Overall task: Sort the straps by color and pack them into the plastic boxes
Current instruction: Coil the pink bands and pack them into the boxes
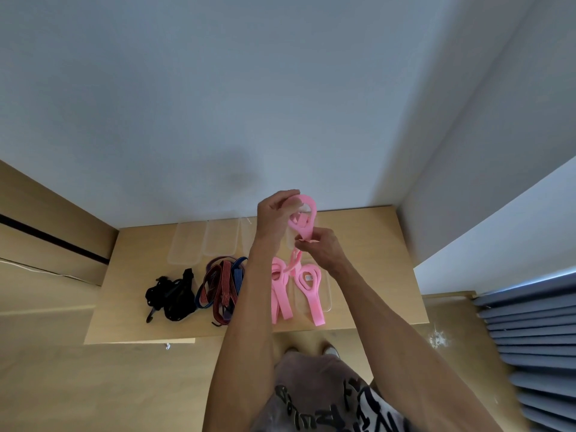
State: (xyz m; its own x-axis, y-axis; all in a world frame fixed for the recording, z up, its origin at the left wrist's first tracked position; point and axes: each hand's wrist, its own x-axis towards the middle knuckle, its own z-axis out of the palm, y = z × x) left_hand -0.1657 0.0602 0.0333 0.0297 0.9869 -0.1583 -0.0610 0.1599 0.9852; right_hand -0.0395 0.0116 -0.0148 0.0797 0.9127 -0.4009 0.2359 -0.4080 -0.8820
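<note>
**Pink strap mid-fold, both hands up over the worktop**

You've got one pink strap [304, 218] lifted above the worktop [374, 244], between both hands. Left hand [274, 213] curls round the looped top end; right hand [321, 247] pinches the lower part, w/ a tail hanging down toward the pile. Probably you're coiling it small so it fits a box – held high to keep the tail from snagging on the others.

Where the rest sits:
- 2 more pink straps [282, 288] lie just below your hands; the right one rests in/over a clear box [327, 294], can't tell exactly which.
- Red/blue striped straps [221, 282] are tangled together mid-worktop, touching each other – not sorted yet.
- Black straps [171, 296] bunched at the left, apart from the striped lot.
- Empty-looking clear boxes [187, 244] stand side by side at the back near the wall.

In the way: your left forearm crosses over the striped pile & hides part of the back boxes. The hanging tail is close to the pink ones below, could drag them. Striped bundle will need untangling before color split.
</note>
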